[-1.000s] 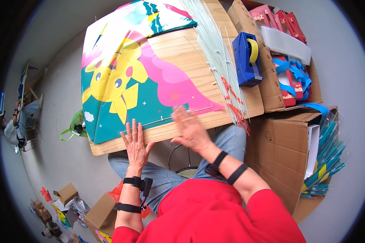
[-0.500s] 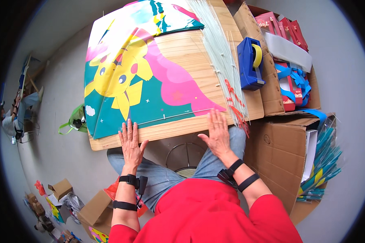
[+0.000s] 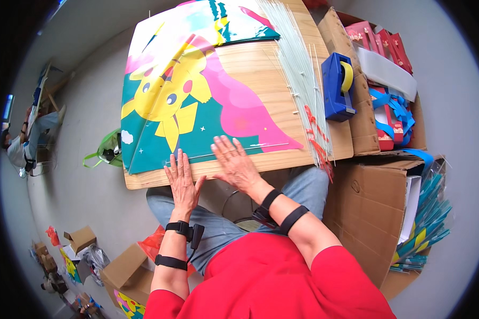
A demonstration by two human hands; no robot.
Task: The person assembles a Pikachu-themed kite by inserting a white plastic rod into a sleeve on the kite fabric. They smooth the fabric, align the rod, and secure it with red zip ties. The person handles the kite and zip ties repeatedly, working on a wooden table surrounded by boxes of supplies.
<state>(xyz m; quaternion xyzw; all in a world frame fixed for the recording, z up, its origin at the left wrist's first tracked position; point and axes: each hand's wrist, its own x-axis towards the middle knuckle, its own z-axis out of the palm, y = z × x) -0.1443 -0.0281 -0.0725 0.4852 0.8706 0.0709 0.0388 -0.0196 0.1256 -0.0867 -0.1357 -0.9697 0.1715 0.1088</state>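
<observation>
A thin printed sheet (image 3: 239,119), teal, pink and white with a yellow cartoon figure, lies on the wooden table (image 3: 266,69). Along its near edge runs a slim white rod (image 3: 261,147). My left hand (image 3: 183,183) rests flat at that edge near the left, fingers stretched out. Beside it, my right hand (image 3: 235,166) lies with its fingers spread over the same edge, about its middle. Neither hand grips anything. To the right on the table is a bundle of thin white rods (image 3: 298,74), with red strips (image 3: 318,141) at its near end.
A blue tape dispenser (image 3: 332,98) with yellow tape stands at the table's right. Beyond it are a carton (image 3: 372,135) of red boxes and another carton (image 3: 367,207) beside teal wrapped bundles (image 3: 428,212). More glossy sheets (image 3: 245,29) lie at the far side. A person (image 3: 18,149) sits at far left.
My right hand has moved left along the sheet's near edge, closer to my left hand. My left hand stays at the edge. The whole view has shifted slightly.
</observation>
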